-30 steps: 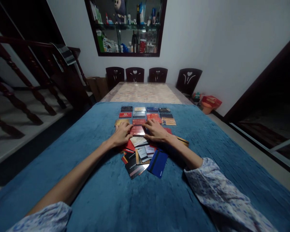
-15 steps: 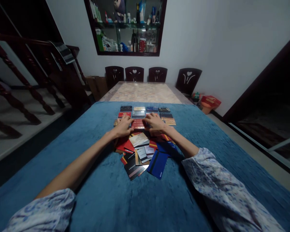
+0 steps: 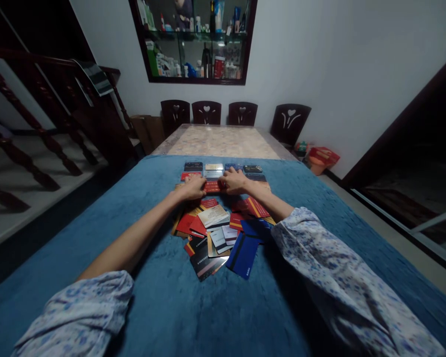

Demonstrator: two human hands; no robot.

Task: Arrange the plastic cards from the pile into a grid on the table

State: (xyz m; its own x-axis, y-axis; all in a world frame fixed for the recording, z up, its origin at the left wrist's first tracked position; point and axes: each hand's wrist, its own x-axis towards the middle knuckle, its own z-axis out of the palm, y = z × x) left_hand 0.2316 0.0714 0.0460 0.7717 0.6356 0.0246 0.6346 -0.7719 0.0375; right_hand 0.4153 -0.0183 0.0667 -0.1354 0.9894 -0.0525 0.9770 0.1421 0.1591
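A red bank card (image 3: 212,187) lies between my two hands, just below the laid-out rows. My left hand (image 3: 194,188) has its fingers closed on the card's left edge, and my right hand (image 3: 235,181) grips the right edge. Beyond it sit a light blue card (image 3: 213,174), a red card (image 3: 191,176) and a dark card (image 3: 193,166). My right hand partly covers other cards in the rows. Nearer me is a loose overlapping pile, with a blue card (image 3: 243,255), a black card (image 3: 205,259) and a cream card (image 3: 212,216) in it.
A blue cloth (image 3: 163,307) covers the near part of the table; its bare patterned top (image 3: 225,141) shows at the far end. Dark wooden chairs (image 3: 242,114) stand behind. A wooden stair railing (image 3: 40,134) is at left, and an orange bin (image 3: 318,164) is at right.
Both hands have moved slightly away from me with the red card, closer to the rows. More of the pile's red and gold cards now shows.
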